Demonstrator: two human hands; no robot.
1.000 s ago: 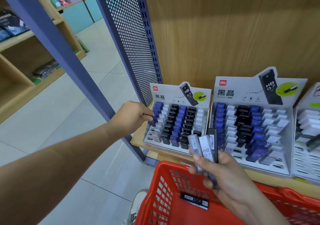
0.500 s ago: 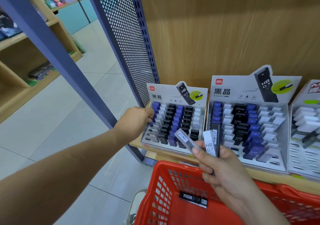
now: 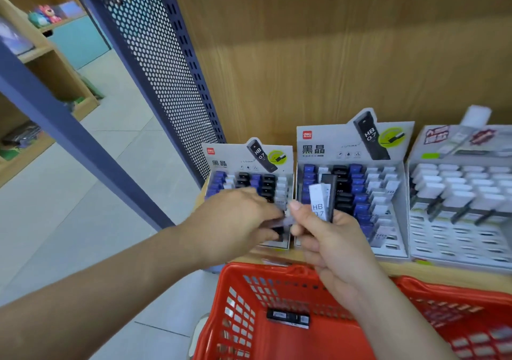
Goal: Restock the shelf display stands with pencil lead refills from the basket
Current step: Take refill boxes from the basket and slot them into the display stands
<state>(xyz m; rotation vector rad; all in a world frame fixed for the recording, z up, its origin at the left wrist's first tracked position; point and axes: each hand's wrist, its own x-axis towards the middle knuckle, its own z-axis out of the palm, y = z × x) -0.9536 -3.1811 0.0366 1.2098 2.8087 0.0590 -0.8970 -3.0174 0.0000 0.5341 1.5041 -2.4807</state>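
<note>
My right hand [image 3: 329,246] grips a few pencil lead refill boxes [image 3: 321,201], a white one marked HB 0.7 and a dark one, upright in front of the middle display stand [image 3: 354,149]. My left hand [image 3: 238,221] pinches a grey refill box [image 3: 282,222] that lies sideways between both hands, its other end at my right thumb. The left display stand [image 3: 249,160] is partly hidden behind my left hand. One black refill box [image 3: 288,318] lies in the red basket [image 3: 241,290] below.
A third display stand [image 3: 460,182] with white boxes stands at the right on the wooden shelf [image 3: 432,272]. A perforated blue metal panel [image 3: 163,76] and a blue post [image 3: 83,143] rise at the left. Tiled floor and other wooden shelves lie further left.
My left hand has left the left stand's edge and moved right to my right hand, taking hold of the grey box that my right hand had fanned out.
</note>
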